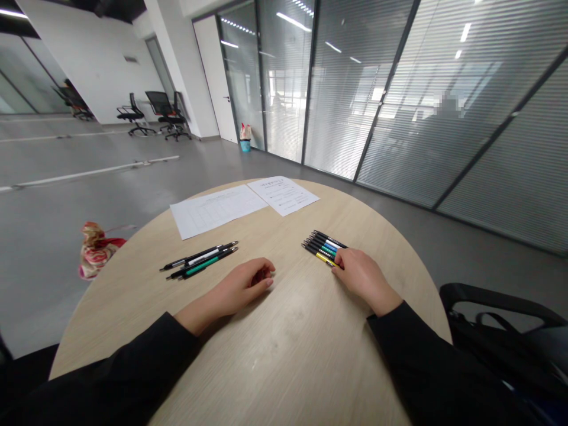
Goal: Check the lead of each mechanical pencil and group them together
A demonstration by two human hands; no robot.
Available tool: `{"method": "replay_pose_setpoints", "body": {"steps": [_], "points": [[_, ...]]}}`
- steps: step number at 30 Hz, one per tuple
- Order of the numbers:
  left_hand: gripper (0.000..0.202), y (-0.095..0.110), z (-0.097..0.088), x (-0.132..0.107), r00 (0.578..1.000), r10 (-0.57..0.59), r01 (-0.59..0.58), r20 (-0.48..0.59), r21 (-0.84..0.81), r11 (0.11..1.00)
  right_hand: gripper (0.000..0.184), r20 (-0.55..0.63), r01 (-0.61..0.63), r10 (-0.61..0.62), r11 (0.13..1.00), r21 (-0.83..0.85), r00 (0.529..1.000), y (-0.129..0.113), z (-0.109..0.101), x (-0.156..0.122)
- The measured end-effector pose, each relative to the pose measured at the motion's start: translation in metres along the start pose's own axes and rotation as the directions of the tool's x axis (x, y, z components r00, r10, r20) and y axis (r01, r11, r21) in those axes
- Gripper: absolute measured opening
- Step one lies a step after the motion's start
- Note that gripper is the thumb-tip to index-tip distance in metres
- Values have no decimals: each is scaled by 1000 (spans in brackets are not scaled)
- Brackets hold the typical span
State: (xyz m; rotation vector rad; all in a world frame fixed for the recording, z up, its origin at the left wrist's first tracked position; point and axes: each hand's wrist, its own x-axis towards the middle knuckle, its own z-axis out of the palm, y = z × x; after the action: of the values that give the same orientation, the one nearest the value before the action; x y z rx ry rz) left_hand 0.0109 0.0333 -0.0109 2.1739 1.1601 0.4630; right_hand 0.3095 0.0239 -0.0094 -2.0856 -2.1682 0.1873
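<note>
Right hand at a row of coloured pens, my fingers extended and touching them, left hand loosely curled, empty, on the round wooden table, near three pens

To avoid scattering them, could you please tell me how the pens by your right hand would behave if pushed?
The pens would probably roll readily: they look round-barrelled and lie loose on the smooth tabletop. Each looks slim, likely light and stiff, so the right hand could shift them easily.
</note>
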Motion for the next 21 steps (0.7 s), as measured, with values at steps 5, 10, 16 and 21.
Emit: {"method": "replay_pose_setpoints", "body": {"steps": [5,10,16,21], "points": [[24,0,0,0,1000,-2,2,4,3,1000,7,12,1,-2,1000,5,1000,2,4,1],[23,0,0,0,1000,13,-13,12,22,1000,7,-10,-7,6,1000,-14,1000,3,9,3],[22,-1,0,1,1000,15,-15,10,16,1000,8,-16,-18,17,999,-32,1000,4,9,4],[23,1,0,0,1000,3,-3,23,0,1000,6,-24,-24,24,1000,-15,999,4,8,3]]}}
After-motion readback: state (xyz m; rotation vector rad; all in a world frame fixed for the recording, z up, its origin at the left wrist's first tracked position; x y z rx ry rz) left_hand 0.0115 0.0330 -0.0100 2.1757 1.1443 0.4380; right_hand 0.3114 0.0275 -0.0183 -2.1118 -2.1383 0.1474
